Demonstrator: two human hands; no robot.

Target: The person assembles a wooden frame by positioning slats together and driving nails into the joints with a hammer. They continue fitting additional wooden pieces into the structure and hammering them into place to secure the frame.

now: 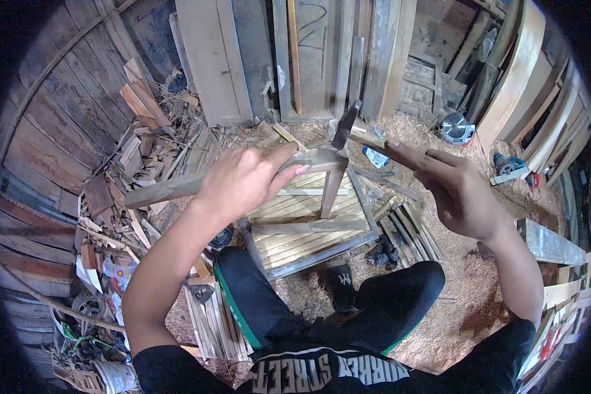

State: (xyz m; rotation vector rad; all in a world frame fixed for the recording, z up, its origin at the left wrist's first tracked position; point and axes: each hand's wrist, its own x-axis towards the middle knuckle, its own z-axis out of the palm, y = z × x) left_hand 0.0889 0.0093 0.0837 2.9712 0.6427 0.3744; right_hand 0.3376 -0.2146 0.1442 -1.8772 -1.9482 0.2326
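Observation:
My left hand (243, 177) is closed around a long wooden bar (167, 189), with the thumb and index finger pressed along it. At the bar's right end a shorter wooden piece (332, 190) runs down to a second bar (308, 227), which lies over a slatted wooden panel (289, 253). My right hand (463, 190) grips the handle of a hammer (345, 128). The dark hammer head is right at the corner where the held bar meets the shorter piece, overlapping it in this view. Both bars are above my spread knees.
Wood scraps (134, 157) pile up along the left wall. Sawdust (440, 295) covers the floor. A circular saw (457, 129) and another power tool (507, 165) sit at the right. Boards (210, 59) lean at the back, and wood strips (410, 230) lie beside the panel.

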